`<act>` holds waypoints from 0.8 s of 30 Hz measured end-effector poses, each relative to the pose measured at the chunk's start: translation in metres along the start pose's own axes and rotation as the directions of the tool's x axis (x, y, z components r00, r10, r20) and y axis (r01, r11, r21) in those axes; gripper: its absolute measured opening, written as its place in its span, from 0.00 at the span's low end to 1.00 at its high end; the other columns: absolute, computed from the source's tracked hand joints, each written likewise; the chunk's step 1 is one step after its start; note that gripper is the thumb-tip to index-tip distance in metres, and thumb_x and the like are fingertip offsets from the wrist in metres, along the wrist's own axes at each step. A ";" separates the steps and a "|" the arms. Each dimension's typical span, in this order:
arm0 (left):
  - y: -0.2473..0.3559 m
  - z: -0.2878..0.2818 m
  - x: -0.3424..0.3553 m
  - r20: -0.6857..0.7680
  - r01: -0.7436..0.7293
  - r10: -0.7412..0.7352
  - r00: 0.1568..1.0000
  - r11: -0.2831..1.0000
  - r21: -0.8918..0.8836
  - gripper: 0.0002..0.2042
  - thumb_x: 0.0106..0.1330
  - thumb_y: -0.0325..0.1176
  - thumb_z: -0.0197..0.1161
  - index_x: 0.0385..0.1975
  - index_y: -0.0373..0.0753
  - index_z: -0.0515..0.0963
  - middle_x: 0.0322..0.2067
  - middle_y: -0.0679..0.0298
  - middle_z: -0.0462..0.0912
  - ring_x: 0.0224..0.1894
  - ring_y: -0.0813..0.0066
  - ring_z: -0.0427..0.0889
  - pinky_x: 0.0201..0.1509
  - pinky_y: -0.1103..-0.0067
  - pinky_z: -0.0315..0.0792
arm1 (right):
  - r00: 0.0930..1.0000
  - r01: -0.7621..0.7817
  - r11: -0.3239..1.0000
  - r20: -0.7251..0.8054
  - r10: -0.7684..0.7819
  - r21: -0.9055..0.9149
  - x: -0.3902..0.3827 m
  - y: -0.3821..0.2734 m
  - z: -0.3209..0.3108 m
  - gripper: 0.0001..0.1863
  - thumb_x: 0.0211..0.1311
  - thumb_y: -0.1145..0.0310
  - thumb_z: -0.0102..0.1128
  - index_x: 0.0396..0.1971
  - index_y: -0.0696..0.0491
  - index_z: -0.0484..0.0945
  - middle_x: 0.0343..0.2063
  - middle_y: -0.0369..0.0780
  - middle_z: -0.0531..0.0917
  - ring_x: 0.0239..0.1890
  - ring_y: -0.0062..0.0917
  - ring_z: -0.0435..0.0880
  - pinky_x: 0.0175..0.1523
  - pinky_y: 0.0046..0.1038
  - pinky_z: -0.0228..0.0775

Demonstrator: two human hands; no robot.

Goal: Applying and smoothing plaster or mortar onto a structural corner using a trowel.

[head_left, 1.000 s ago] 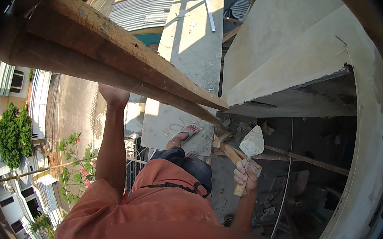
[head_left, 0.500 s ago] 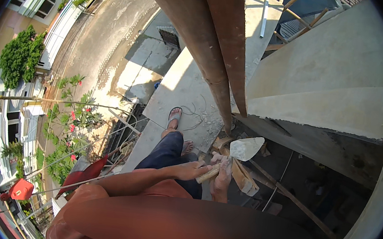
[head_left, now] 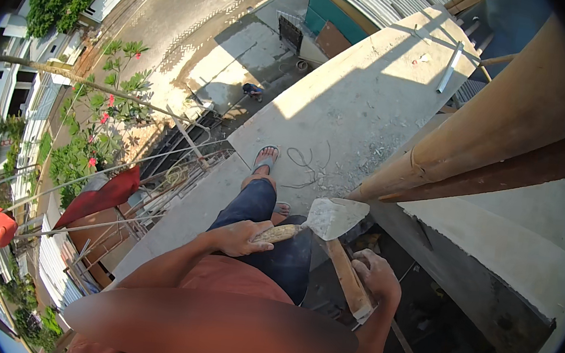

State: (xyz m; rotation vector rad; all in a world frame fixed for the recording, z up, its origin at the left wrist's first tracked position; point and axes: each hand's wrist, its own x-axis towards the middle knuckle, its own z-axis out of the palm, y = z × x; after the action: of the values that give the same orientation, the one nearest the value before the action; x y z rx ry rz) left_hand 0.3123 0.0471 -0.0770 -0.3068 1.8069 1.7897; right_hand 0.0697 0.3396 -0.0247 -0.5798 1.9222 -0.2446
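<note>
A trowel lies across the front of my body, its pale blade smeared with dried mortar and turned to the right. My left hand is closed around its worn wooden handle. To the right, my right hand is apart from the trowel, with its fingers curled in. What they hold, if anything, is hidden. Beside that hand is a squared piece of timber, running from under the blade down toward my right forearm. I cannot tell whether the hand touches it.
I stand on a high concrete ledge strewn with rubble and a loop of wire. Bamboo poles slant up at the right beside a concrete wall. A dark drop opens below. Left, scaffolding rods, a red-and-white cloth and a street far down.
My left hand now holds the trowel alone, farther left; my right hand has come off it and moved right. The view has shifted, putting the bamboo poles farther right.
</note>
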 end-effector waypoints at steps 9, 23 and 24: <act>-0.048 -0.053 -0.025 -0.375 -0.028 0.053 0.925 0.997 0.073 0.21 0.69 0.48 0.57 0.44 0.33 0.68 0.30 0.42 0.78 0.35 0.41 0.77 0.41 0.60 0.68 | 0.008 0.508 0.858 -0.995 -0.095 -0.077 -0.022 -0.097 -0.219 0.24 0.76 0.64 0.39 0.64 0.64 0.61 0.58 0.47 0.71 0.61 0.32 0.71 0.71 0.33 0.58; -0.072 -0.158 0.074 -0.500 0.079 -0.070 0.863 0.997 -0.003 0.22 0.68 0.43 0.60 0.51 0.30 0.69 0.24 0.53 0.78 0.25 0.60 0.77 0.34 0.69 0.71 | 0.459 0.885 0.348 -0.702 -0.545 0.309 -0.015 -0.106 -0.248 0.19 0.73 0.59 0.38 0.33 0.59 0.74 0.23 0.40 0.74 0.23 0.26 0.69 0.33 0.23 0.59; -0.062 -0.168 0.082 -0.448 0.152 -0.173 0.877 0.985 -0.082 0.23 0.68 0.43 0.60 0.52 0.29 0.69 0.24 0.52 0.78 0.25 0.58 0.78 0.34 0.69 0.71 | 0.393 0.914 0.320 -0.746 -0.538 0.251 -0.008 -0.111 -0.242 0.25 0.76 0.57 0.34 0.31 0.60 0.76 0.20 0.41 0.77 0.21 0.29 0.74 0.32 0.24 0.64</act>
State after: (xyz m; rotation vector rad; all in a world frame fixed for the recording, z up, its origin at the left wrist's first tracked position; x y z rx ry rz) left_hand 0.2400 -0.1023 -0.1833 -0.9366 1.9762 1.7388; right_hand -0.1153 0.2254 0.1294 -1.0009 1.6985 -1.8589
